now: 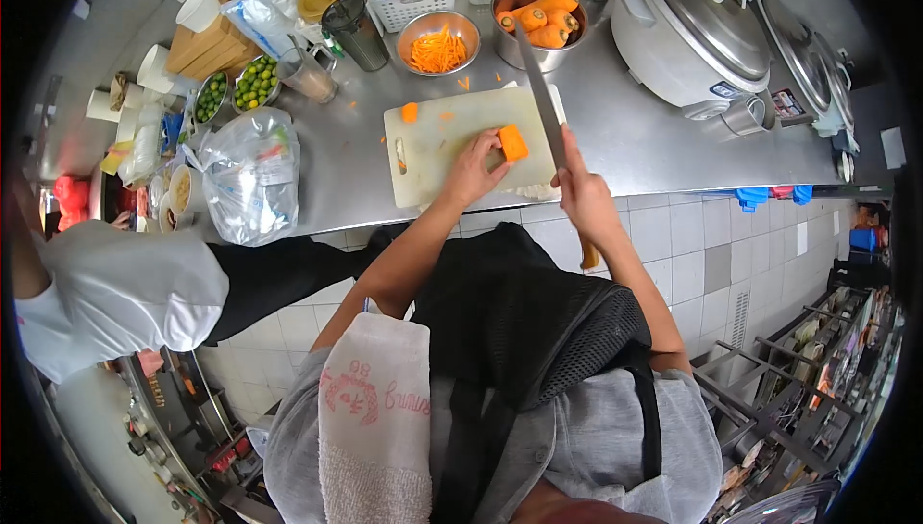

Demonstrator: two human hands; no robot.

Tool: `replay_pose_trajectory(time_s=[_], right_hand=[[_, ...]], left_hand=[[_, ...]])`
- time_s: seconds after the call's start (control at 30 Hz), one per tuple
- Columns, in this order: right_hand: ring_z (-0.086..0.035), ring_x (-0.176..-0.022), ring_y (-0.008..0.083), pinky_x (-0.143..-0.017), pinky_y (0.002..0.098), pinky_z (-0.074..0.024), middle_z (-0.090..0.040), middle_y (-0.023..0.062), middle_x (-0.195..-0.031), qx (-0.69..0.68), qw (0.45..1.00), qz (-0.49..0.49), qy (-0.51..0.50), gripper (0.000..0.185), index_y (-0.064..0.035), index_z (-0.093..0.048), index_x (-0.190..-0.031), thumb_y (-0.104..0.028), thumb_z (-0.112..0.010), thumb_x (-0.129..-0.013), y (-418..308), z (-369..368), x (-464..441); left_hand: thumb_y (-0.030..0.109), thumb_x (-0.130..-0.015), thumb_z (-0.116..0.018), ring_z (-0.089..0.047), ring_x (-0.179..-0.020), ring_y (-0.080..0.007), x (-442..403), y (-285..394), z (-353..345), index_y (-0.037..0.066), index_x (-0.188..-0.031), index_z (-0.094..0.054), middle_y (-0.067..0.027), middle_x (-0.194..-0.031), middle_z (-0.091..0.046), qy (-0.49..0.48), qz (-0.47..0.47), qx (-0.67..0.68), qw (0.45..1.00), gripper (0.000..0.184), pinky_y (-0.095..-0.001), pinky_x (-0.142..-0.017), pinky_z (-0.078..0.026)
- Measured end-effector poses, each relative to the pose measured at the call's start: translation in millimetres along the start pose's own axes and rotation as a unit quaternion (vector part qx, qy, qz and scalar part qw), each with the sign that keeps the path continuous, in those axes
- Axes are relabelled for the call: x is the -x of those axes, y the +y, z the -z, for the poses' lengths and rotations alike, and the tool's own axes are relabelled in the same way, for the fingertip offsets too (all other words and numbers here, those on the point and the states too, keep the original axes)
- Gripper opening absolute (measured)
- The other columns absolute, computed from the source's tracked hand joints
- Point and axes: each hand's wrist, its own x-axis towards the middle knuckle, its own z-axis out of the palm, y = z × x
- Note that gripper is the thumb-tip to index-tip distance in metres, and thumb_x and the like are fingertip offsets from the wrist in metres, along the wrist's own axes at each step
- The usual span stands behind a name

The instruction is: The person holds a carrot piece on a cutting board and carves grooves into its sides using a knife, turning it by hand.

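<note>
Stands at the near side of a long steel surface (654,149), leaning over with both arms extended. Has a large cooker (673,53) well to the right, clear of the cutting area, and a co-worker (125,284) to the left. Has a bulging plastic bag (252,173) left of the cutting board (428,173), apart from it. Uses the board close to the surface's near edge, probably for easy reach.

Has a steel pot (524,55) of whole carrots (549,37) beyond the board's far right corner, seemingly for a ready supply. Grips a long knife (540,82) in the right hand (585,197), fingers closed near the base of the blade, wooden handle jutting out nearer the body. Points the blade far and slightly left, apart from the carrot block (512,142), likely for a clear view of it.

Works with 2 hands apart from each other. Pinches the block on the board's right half with the left hand (471,173), perhaps to steady it. Has a metal bowl (469,58) just beyond the board, close by for the carrot shreds (438,48), and 1 smaller carrot piece (410,112) at the board's far left.
</note>
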Motion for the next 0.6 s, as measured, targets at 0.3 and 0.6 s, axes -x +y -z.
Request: replay_pose_trajectory(time_s=[0.3,0.6], right_hand=[[-0.055,-0.049,0.0103,-0.046,0.027,-0.0473,-0.069,0.0066,-0.077,-0.323,0.924,-0.17,-0.117,0.073,-0.0227,-0.026,-0.169,-0.009,-0.056,-0.105,6.5,-8.6,-7.2],[-0.056,-0.049,0.0107,-0.047,0.0285,-0.0493,-0.068,0.0065,-0.076,-0.309,0.923,-0.185,-0.132,0.073,-0.0225,-0.025,-0.169,-0.008,-0.056,-0.105,16.2,-29.2,-7.5]], left_hand=[[0.013,-0.087,-0.083,-0.068,-0.11,-0.0308,-2.7,-2.3,0.6,0.007,-0.131,-0.059,-0.0163,-0.141,-0.062,-0.011,-0.059,-0.035,0.998,0.051,-0.0375,-0.089,-0.06],[0.016,-0.088,-0.083,-0.066,-0.119,-0.0372,-4.7,4.7,4.5,0.009,-0.134,-0.065,-0.0188,-0.14,-0.061,-0.007,-0.061,-0.033,0.998,0.049,-0.042,-0.099,-0.057]])
